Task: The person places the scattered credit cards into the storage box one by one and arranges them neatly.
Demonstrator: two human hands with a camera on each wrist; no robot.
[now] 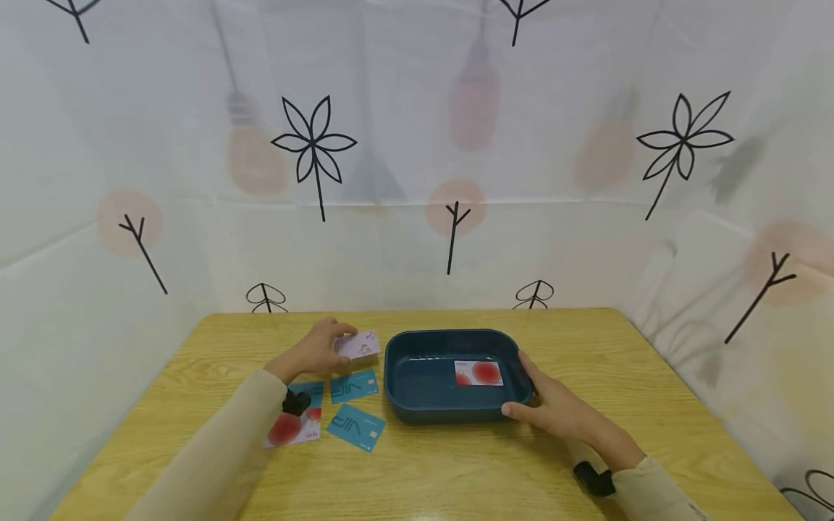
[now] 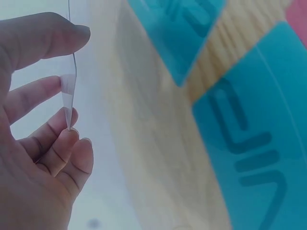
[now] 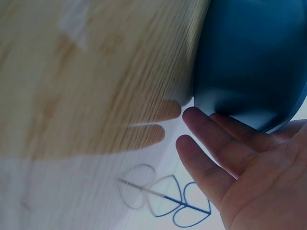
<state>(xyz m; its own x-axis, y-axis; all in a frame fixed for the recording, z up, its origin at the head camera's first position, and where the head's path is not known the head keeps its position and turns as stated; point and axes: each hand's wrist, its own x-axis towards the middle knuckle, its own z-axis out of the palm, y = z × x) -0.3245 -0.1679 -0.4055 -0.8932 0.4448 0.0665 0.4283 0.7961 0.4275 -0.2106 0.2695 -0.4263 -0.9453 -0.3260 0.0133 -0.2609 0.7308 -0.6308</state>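
My left hand (image 1: 316, 351) pinches a pale pinkish-white card (image 1: 363, 345), raised by one edge to the left of a dark blue rectangular dish (image 1: 449, 416). The left wrist view shows this card (image 2: 69, 93) nearly edge-on between thumb and fingers. Inside the dish, toward its right end, lies a white card with red circles (image 1: 478, 373). At the dish's right end rests my right hand (image 1: 563, 409), thumb at the front corner and fingers along the outer side. Those fingers (image 3: 211, 139) look extended and loosely spread in the right wrist view.
Two teal cards (image 1: 354, 387) (image 1: 356, 427) lie on the wooden table (image 1: 443, 470) left of the dish. Another teal card (image 1: 316, 391) and a white-and-red card (image 1: 301, 428) are partly hidden by the left wrist. A patterned white cloth (image 1: 404, 253) hangs behind the table.
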